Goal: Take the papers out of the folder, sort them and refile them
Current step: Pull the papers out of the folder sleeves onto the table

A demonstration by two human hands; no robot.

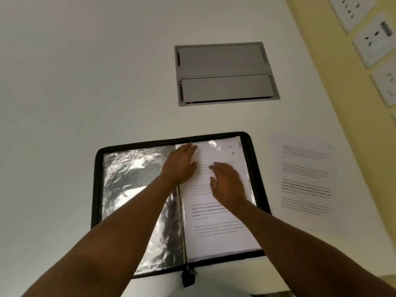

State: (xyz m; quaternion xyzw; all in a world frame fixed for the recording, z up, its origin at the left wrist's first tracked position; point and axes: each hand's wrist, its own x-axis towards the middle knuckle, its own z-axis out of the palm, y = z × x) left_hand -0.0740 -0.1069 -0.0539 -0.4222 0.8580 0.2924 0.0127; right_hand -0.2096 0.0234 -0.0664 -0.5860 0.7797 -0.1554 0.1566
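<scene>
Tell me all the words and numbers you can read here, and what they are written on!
"5": handwritten near the top right corner of the page in the folder's right sleeve.
Mark above that 5: too faint to read.
Printed paragraphs on that page in the folder: too blurred to read.
Printed paragraphs on the loose sheet lying on the table right of the folder: too blurred to read.
Wall sockets: no readable labels.

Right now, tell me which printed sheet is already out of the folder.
The loose sheet lying flat on the table, right of the black folder. The other printed sheet is inside the open folder, under the left hand and the right hand.
</scene>
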